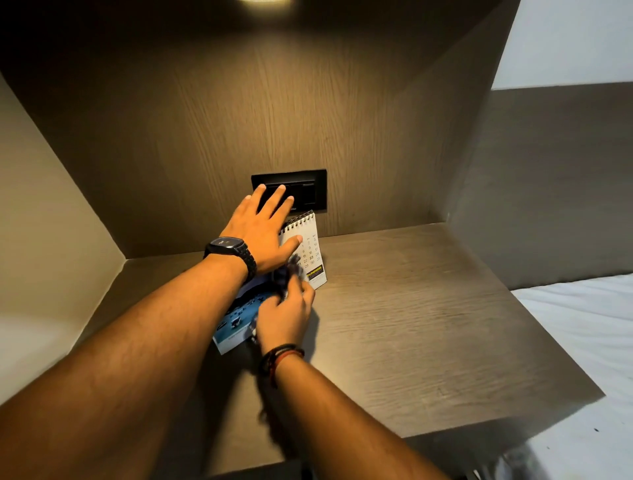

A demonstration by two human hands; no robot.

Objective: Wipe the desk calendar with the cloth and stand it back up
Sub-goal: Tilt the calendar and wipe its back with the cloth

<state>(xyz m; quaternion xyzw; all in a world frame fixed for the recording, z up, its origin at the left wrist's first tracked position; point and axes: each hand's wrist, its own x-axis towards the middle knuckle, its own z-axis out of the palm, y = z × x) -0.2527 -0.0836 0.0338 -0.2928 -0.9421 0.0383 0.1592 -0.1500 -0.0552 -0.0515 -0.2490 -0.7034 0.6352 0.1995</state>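
Head view: calendar (310, 251) on wood-grain shelf (428, 308).

Bare wood-grain shelf top (428, 325) lies open right of the white spiral-bound desk calendar (310, 250); dark wooden back panel (239, 120) with black switch plate (308, 192) and side walls close it in.

A warm lamp (265, 1) at twelve o'clock is lighting the dim wooden nook (239, 113); shadows are pooling beneath the arms, edges are bending, and the five o'clock corner is blurring.
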